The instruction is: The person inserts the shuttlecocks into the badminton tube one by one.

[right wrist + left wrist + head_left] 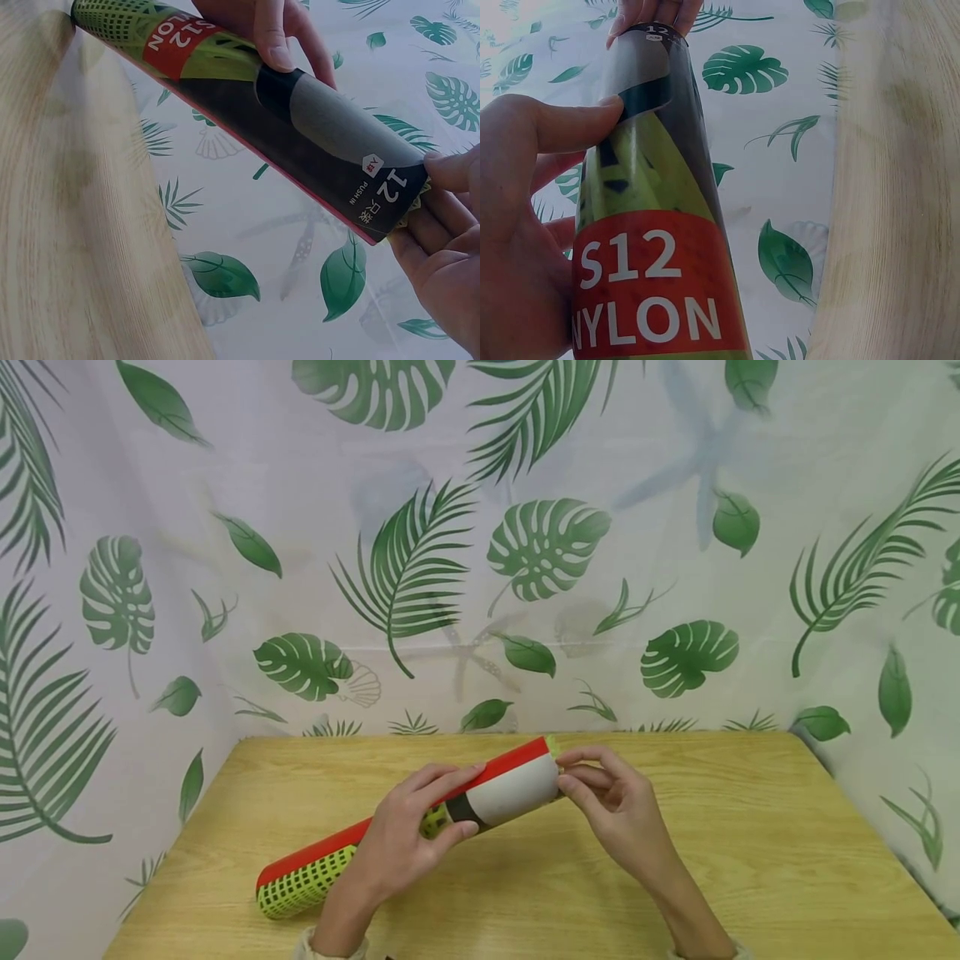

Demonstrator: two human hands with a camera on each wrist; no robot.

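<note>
A long shuttlecock tube (pixel 517 789) in red, white, black and yellow-green slants over the table, its right end higher than its left. Around its middle, my left hand (pixel 408 831) grips it, thumb on the near side. The red label (pixel 656 281) reads "S12 NYLON". At the upper end, my right hand (pixel 618 806) has its thumb and curled fingers at the rim, pinching the jagged yellow-green edge of a shuttlecock (pixel 415 204) that peeks out there. How far that shuttlecock sits inside the tube is hidden.
Under the hands lies a wood-grain table (pixel 750 860). Behind it and along the sides hangs a white cloth (pixel 450 710) printed with green leaves. A small dark object (pixel 389 957) shows at the bottom edge of the head view.
</note>
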